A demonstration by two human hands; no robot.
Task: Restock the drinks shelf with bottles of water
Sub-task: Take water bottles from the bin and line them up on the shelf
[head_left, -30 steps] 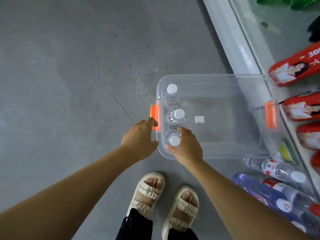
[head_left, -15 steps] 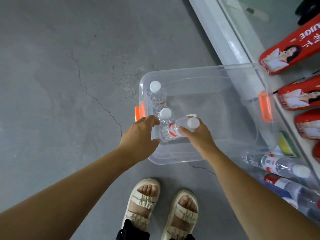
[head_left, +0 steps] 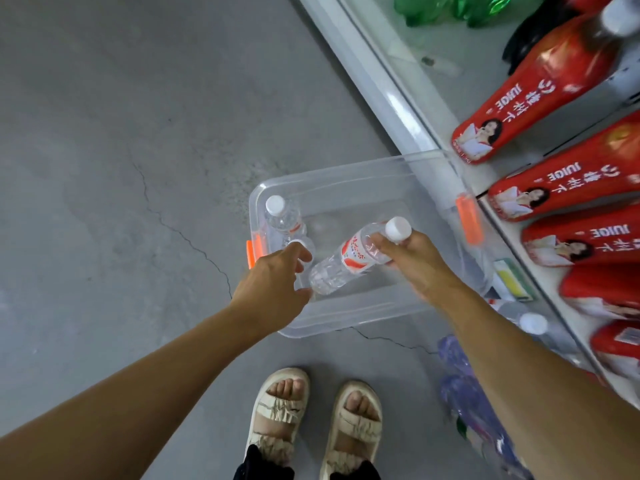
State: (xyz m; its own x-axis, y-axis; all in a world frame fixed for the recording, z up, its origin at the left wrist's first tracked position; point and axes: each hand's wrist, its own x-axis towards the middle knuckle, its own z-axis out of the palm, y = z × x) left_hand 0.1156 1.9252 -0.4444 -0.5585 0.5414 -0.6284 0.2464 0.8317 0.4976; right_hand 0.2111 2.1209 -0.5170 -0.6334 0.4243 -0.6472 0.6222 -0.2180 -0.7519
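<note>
On the concrete floor at centre frame sits a clear plastic bin w/ orange latches at its 9 and 3 o'clock ends, its 3 o'clock end tucked against the white shelf edge. Inside the bin, at its 9 o'clock end, one water bottle stands upright w/ white cap up; a second capped bottle just at 6 o'clock of it is mostly hidden by the left hand. The rest of the bin bottom shows bare thru the clear plastic. Right hand grips a third bottle near its neck, fingers curled round it just below the white cap; the bottle is tilted, cap toward 2 o'clock, base toward 8 o'clock, red-and-white label facing up, and it is over the bin. Left hand reaches over the bin's 9 o'clock rim, fingers curled loosely next to the hidden bottle's cap and the tilted bottle's base; can't tell if it grasps either. On the shelf at 3 o'clock, a row of red juice bottles lie side by side; green bottles at 1 o'clock. Lower, around 4 o'clock, a white-capped bottle and a bluish-purple one show beside the right forearm. At 6 o'clock, two feet in cream sandals.
</note>
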